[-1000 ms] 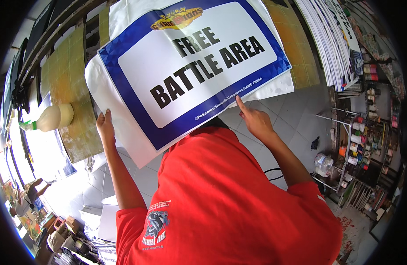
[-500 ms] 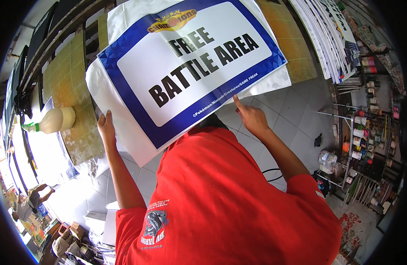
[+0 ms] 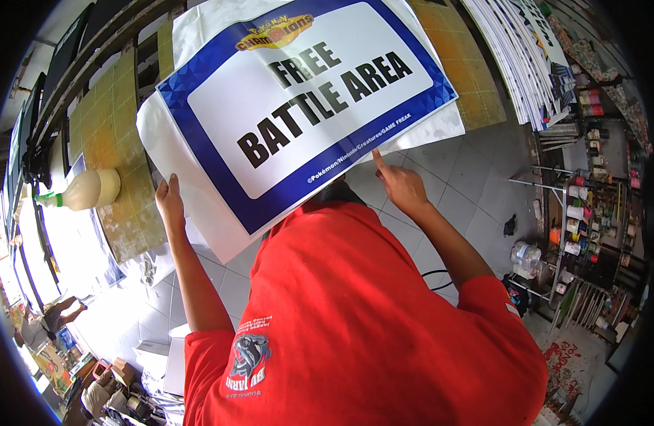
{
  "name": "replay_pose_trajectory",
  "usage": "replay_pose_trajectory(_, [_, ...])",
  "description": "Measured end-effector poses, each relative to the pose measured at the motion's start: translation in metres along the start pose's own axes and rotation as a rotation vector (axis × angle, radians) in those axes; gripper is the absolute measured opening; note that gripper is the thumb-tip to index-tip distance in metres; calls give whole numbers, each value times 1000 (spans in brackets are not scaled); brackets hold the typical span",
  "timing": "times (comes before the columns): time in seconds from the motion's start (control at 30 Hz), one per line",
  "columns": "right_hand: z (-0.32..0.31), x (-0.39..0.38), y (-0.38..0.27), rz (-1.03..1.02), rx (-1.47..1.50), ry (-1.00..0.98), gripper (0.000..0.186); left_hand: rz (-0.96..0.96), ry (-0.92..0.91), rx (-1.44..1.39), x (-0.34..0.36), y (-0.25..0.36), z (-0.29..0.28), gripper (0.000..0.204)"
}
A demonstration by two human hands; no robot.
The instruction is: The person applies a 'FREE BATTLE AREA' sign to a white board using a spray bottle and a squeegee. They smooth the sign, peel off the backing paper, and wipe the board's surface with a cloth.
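A printed poster with a blue border, white middle and bold black lettering lies tilted over a larger white backing sheet. My left hand is at the sheet's left edge, thumb and finger closed on that margin; part of its grip is hidden. On the other side, my right hand has its index finger stretched to the poster's lower edge, while its other fingers curl loosely. Soft creases run across the poster's middle.
A cream-coloured squeeze bottle with a green tip lies on the yellowish board at the left. Stacked white sheets stand at the upper right. A rack of small paint containers is beyond the tiled floor.
The poster and sheet sit slightly further left and up in the picture, and both hands shift with them. Their hold and finger pose look nearly the same.
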State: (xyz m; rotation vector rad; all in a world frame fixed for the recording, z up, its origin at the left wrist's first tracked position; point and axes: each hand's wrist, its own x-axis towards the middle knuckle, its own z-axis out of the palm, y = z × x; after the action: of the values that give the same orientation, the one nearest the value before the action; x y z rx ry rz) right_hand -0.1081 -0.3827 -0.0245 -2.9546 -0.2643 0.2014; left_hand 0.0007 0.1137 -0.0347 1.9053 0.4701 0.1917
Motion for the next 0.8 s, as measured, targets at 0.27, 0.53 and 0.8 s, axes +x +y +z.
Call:
replay_pose_trajectory(0.27, [10, -3, -3, 14, 79, 97, 65, -83, -90, 114, 13, -20, -16, 29])
replay_pose_trajectory(0.53, [-12, 5, -2, -9, 15, 85, 70, -23, 3, -2, 2, -3, 0, 26])
replay_pose_trajectory(0.8, [19, 3, 1, 75, 25, 17, 76, -47, 4, 10, -4, 10, 1, 26])
